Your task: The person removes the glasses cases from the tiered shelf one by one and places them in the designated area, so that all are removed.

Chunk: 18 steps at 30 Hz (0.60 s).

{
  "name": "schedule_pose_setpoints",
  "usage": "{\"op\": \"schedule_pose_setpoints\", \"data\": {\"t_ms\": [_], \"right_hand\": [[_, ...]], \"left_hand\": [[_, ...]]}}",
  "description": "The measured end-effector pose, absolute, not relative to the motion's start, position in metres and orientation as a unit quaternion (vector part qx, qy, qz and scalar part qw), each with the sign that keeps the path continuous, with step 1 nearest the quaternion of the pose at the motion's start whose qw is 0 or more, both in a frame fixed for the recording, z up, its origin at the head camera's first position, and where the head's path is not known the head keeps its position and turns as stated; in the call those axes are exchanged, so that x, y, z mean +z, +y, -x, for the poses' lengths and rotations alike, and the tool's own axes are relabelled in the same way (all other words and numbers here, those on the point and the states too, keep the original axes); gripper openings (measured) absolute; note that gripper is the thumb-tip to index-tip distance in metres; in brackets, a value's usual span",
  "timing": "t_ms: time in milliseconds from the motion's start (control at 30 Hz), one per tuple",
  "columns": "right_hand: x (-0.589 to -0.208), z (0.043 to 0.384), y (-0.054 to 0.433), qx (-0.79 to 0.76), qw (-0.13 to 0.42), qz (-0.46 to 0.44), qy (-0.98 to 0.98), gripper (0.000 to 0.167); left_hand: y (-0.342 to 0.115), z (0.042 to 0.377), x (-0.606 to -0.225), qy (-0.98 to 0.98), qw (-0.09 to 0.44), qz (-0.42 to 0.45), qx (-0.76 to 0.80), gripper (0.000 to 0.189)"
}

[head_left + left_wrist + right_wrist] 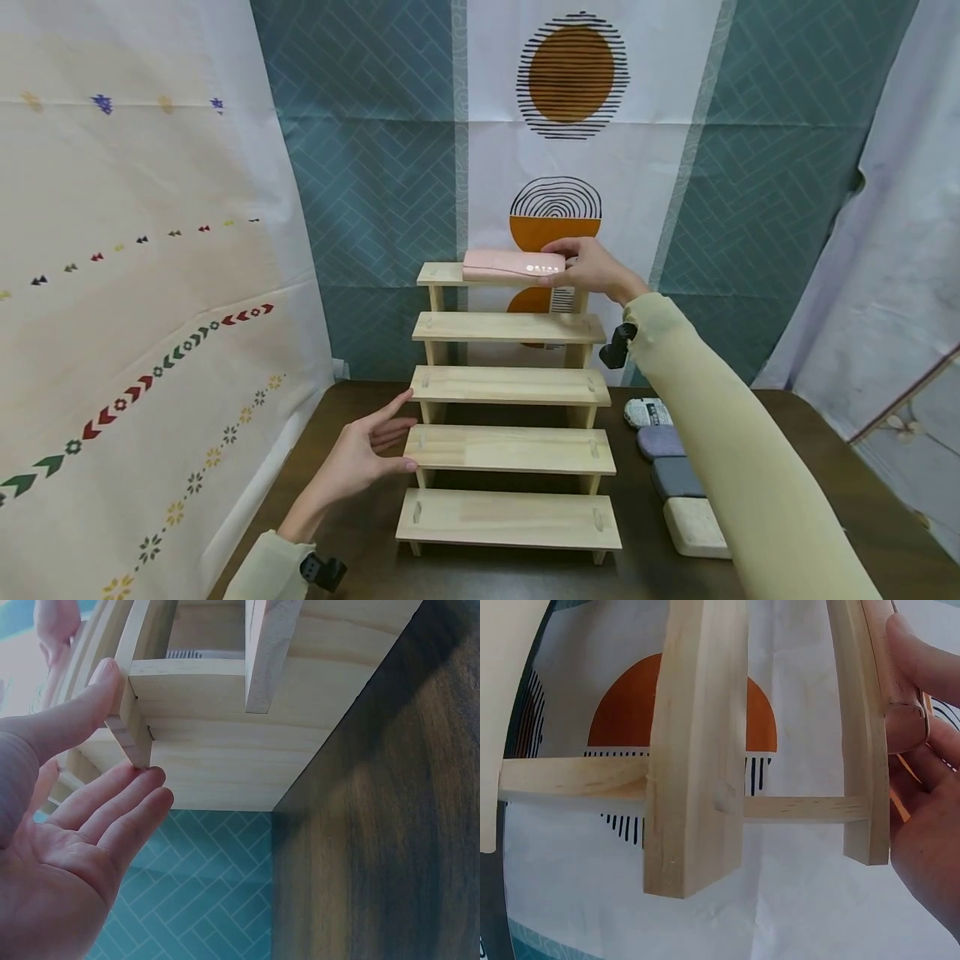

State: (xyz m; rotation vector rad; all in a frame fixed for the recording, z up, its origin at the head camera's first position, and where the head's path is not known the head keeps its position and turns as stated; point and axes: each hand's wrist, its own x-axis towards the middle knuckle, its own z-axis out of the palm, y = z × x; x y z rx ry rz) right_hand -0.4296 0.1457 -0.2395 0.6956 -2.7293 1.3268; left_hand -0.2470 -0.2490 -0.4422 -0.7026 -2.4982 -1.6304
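Note:
A five-step wooden display rack (513, 446) stands on the table. On its top step lies a pink glasses case (504, 264) with small white lettering. My right hand (588, 268) pinches the case's right end between thumb and fingers; the right wrist view shows that end of the case (906, 726) beside the top board. At the rack's left side, my left hand (360, 454) grips the end of the second step from the bottom. In the left wrist view, its thumb lies on one edge of the board (129, 727) and its fingertips touch the opposite edge.
Right of the rack, a row of cases lies on the dark brown table (345, 533): a cream one (693, 527), a dark grey-blue one (675, 477), a purple one (660, 442) and a patterned one (647, 412). Patterned cloth (360, 183) hangs behind and at both sides.

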Motion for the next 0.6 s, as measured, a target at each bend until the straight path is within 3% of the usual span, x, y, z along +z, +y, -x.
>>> {"op": "schedule_pose_setpoints", "data": {"t_ms": [600], "right_hand": [[-0.249,0.412,0.145,0.506,0.077,-0.213,-0.832,0.060]], "left_hand": [[-0.248,0.246,-0.441,-0.822,0.039,0.224,-0.522,0.105]]}}
